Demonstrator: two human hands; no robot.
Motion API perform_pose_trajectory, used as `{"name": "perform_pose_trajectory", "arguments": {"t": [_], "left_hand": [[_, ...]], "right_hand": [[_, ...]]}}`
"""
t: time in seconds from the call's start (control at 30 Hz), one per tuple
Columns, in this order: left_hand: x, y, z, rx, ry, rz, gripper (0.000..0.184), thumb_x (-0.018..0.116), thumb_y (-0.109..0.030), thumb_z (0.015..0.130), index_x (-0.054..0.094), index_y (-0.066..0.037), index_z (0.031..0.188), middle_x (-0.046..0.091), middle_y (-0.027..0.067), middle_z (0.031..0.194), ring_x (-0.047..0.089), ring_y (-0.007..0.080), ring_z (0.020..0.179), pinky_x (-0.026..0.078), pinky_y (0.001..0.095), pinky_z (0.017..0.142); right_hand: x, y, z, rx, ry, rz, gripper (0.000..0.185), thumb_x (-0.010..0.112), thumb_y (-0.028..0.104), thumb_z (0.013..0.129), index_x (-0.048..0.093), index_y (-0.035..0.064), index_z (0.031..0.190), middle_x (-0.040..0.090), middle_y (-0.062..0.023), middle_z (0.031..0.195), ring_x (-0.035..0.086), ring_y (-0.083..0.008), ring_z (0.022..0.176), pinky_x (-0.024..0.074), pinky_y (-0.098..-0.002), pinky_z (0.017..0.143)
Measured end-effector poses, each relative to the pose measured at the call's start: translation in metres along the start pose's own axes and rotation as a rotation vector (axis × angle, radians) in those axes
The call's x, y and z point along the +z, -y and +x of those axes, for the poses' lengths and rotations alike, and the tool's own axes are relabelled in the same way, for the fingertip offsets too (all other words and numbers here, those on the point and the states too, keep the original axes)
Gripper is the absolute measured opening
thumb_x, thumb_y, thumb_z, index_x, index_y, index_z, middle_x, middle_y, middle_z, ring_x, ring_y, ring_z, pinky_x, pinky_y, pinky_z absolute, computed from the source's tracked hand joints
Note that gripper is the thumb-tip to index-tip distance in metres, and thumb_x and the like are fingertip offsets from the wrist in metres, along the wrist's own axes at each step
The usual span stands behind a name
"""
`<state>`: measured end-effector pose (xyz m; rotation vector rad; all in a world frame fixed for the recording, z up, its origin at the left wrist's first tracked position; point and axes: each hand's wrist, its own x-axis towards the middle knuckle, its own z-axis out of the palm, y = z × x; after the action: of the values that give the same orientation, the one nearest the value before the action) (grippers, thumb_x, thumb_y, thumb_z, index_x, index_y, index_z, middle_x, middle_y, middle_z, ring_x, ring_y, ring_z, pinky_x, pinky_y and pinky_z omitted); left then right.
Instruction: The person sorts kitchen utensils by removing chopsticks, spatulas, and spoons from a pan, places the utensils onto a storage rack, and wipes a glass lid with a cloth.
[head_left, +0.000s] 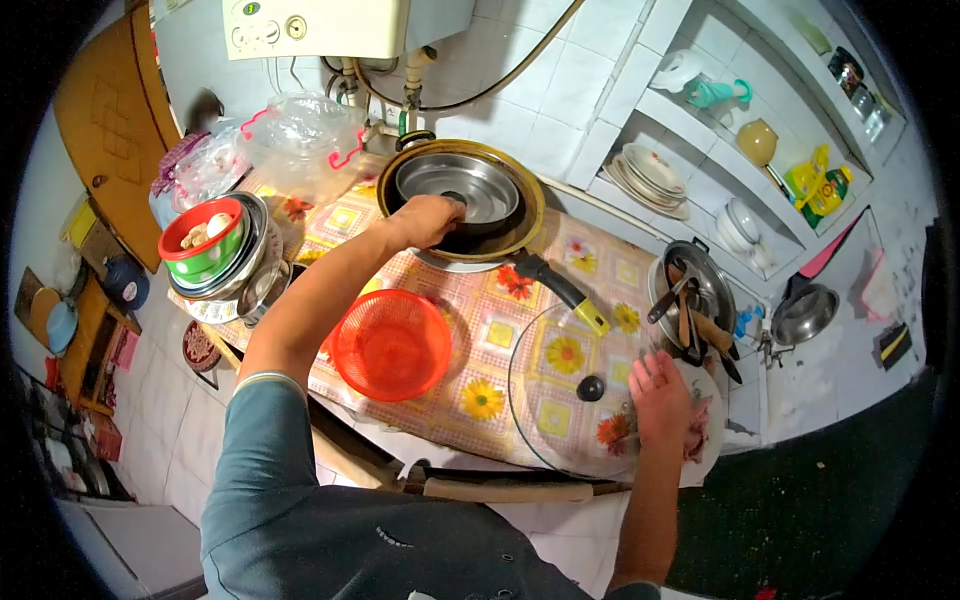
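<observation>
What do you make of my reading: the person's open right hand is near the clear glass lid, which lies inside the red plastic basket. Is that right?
Not quite. The clear glass lid isn't inside the red plastic basket: the head view shows it on the flowered tablecloth, to the right of the basket. The person's right hand is indeed open near the lid.

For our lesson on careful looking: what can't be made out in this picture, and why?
All in the head view:
- Left hand: its exact grip is hidden by the hand itself.
- Reddish food on the white plate: partly hidden by the right hand.
- Shirt lettering: too small to read.
- Wall heater: its top is cut off by the upper edge.
</observation>
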<state>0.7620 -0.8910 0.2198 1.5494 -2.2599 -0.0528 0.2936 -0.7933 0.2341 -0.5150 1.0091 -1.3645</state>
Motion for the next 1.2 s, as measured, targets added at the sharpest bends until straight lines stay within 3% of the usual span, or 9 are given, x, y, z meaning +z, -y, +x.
{"name": "perform_pose_trajectory", "arguments": {"t": [0.07,0.2,0.33,0.5,0.8,0.9,0.93,1.0,1.2], "left_hand": [[-0.002,0.003,0.002,0.001,-0.039,-0.012,0.018,0.059,-0.008,0.076,0.061,-0.005,0.094,0.062,0.0194,0.091,0.058,0.0395,0.090,0.046,0.0455,0.076],[-0.039,-0.019,-0.005,-0.018,-0.311,-0.184,0.016,0.061,-0.007,0.077,0.059,-0.003,0.093,0.061,0.0201,0.089,0.058,0.0394,0.087,0.046,0.0425,0.073],[-0.080,-0.053,-0.023,0.022,-0.374,-0.478,0.013,0.061,-0.006,0.083,0.057,0.001,0.094,0.058,0.0105,0.080,0.055,0.0178,0.076,0.044,0.0307,0.072],[-0.134,-0.133,-0.068,0.098,-0.381,-0.734,0.011,0.059,-0.004,0.087,0.057,0.002,0.096,0.059,0.0038,0.082,0.053,0.0082,0.075,0.045,0.0253,0.066],[-0.114,-0.237,-0.153,0.172,-0.252,-0.903,0.014,0.065,-0.009,0.084,0.059,0.002,0.090,0.059,0.0055,0.082,0.055,0.0125,0.077,0.044,0.0267,0.069],[-0.094,-0.275,-0.164,0.244,-0.157,-0.958,0.013,0.066,-0.009,0.083,0.059,0.001,0.088,0.059,0.0055,0.080,0.055,0.0122,0.073,0.043,0.0267,0.066],[-0.086,-0.291,-0.172,0.136,-0.090,-1.043,0.011,0.065,-0.009,0.084,0.060,0.000,0.087,0.060,0.0072,0.080,0.057,0.0152,0.073,0.044,0.0286,0.066],[-0.072,-0.318,-0.170,0.374,-0.116,-0.928,0.010,0.065,-0.009,0.084,0.060,0.000,0.086,0.061,0.0094,0.079,0.059,0.0203,0.074,0.045,0.0311,0.066],[-0.010,-0.415,-0.183,0.440,-0.006,-1.048,0.009,0.065,-0.004,0.081,0.060,0.001,0.087,0.062,0.0121,0.085,0.060,0.0264,0.085,0.045,0.0381,0.085]], "right_hand": [[-0.020,-0.002,-0.003,0.054,0.318,0.042,0.024,0.053,0.021,0.092,0.052,0.0035,0.109,0.059,-0.0103,0.101,0.058,-0.0247,0.099,0.0486,-0.0367,0.084],[-0.001,-0.004,-0.060,-0.010,0.163,-0.068,0.018,0.053,0.021,0.093,0.056,0.0070,0.103,0.063,-0.0086,0.092,0.062,-0.0225,0.085,0.0509,-0.0381,0.082],[0.003,-0.015,-0.094,-0.042,0.186,-0.119,0.017,0.052,0.018,0.093,0.055,0.0037,0.102,0.063,-0.0109,0.090,0.063,-0.0215,0.081,0.0543,-0.0376,0.073],[0.003,-0.041,-0.120,0.037,0.412,-0.139,0.024,0.051,0.018,0.094,0.052,0.0007,0.110,0.063,-0.0161,0.099,0.064,-0.0266,0.087,0.0528,-0.0410,0.080],[0.030,-0.049,-0.151,-0.034,0.732,0.094,0.063,0.045,0.045,0.093,0.021,0.0118,0.141,0.040,-0.0166,0.135,0.048,-0.0366,0.116,0.0408,-0.0485,0.095],[0.020,-0.038,-0.162,-0.157,0.807,0.205,0.062,0.048,0.040,0.093,0.019,0.0149,0.142,0.042,-0.0101,0.135,0.047,-0.0361,0.118,0.0421,-0.0469,0.094],[0.010,-0.038,-0.164,-0.207,0.817,0.286,0.052,0.050,0.039,0.093,0.035,0.0135,0.136,0.043,-0.0097,0.136,0.047,-0.0292,0.121,0.0413,-0.0479,0.097],[-0.014,-0.035,-0.169,-0.296,0.645,0.245,0.046,0.050,0.028,0.094,0.038,0.0083,0.135,0.045,-0.0079,0.134,0.045,-0.0242,0.122,0.0385,-0.0442,0.100],[-0.115,0.006,-0.215,-0.497,0.448,0.241,0.034,0.052,0.007,0.091,0.046,0.0036,0.125,0.053,-0.0070,0.123,0.051,-0.0182,0.113,0.0393,-0.0359,0.099]]}}
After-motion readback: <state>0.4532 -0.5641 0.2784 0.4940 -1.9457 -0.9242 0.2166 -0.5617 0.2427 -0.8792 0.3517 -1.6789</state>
